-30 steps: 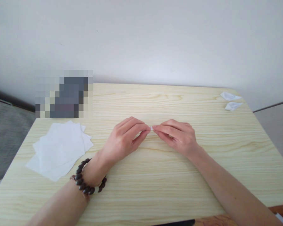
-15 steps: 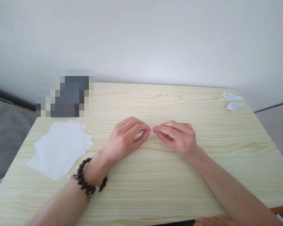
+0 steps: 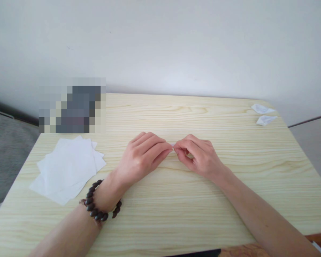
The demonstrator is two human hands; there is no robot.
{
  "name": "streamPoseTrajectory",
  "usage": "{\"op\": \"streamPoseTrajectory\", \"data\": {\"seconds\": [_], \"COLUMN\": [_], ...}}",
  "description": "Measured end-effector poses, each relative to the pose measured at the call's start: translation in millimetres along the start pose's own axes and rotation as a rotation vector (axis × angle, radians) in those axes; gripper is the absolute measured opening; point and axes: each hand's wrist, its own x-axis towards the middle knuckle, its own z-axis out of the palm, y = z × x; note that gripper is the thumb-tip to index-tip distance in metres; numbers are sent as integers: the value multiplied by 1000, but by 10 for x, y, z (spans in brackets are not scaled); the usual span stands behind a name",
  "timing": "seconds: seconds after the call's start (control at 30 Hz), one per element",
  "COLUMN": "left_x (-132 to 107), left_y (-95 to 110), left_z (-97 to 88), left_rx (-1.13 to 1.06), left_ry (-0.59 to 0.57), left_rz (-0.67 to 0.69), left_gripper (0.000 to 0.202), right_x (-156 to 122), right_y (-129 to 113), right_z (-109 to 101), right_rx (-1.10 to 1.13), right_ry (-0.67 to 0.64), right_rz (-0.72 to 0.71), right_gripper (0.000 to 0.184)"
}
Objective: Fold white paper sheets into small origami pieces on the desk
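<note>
Over the middle of the table, my left hand and my right hand meet fingertip to fingertip. Both pinch a small folded piece of white paper, mostly hidden behind the fingers; only a sliver shows between the tips. Its folded shape cannot be made out. A dark beaded bracelet circles my left wrist. Left of that hand lies a fanned stack of white paper sheets. Two folded white paper pieces with pointed ends rest at the far right corner.
The light wood-grain table runs back to a pale wall. A dark, pixelated object stands at the back left, behind the paper stack. Something black shows at the table's front edge.
The fingertips have drawn closer together, and less of the folded paper shows. My right hand has shifted slightly left, its index finger more bent. The stack and folded pieces stay put.
</note>
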Motion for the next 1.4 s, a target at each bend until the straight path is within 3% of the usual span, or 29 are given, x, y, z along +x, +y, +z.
{"op": "streamPoseTrajectory", "data": {"seconds": [0.23, 0.4, 0.53, 0.73, 0.97, 1.23, 1.4], "left_x": [28, 30, 26, 14, -32, -39, -49], "left_y": [27, 36, 27, 10, -8, -23, -26], "left_z": [-7, -16, -15, -25, -23, -16, -15], "left_rx": [8, 15, 24, 41, 32, 8, -23], "left_ry": [-7, -22, -14, -11, -59, 21, -16], "left_rz": [-31, -27, -11, -1, -41, -157, -154], "left_gripper": [7, 7, 9, 12, 24, 29, 29], "right_x": [-23, -44, -46, -44, -45, -53, -51], "right_y": [24, 34, 41, 42, 70, 85, 78], "right_z": [10, 47, 60, 39, 21, 15, 20], "right_rx": [33, 117, 129, 159, 54, 137, 169], "right_ry": [-26, 69, 66, 26, 140, 210, 207], "right_rz": [-18, 92, 142, 73, -18, 126, 134], "right_gripper": [8, 13, 17, 4, 13, 9, 8]}}
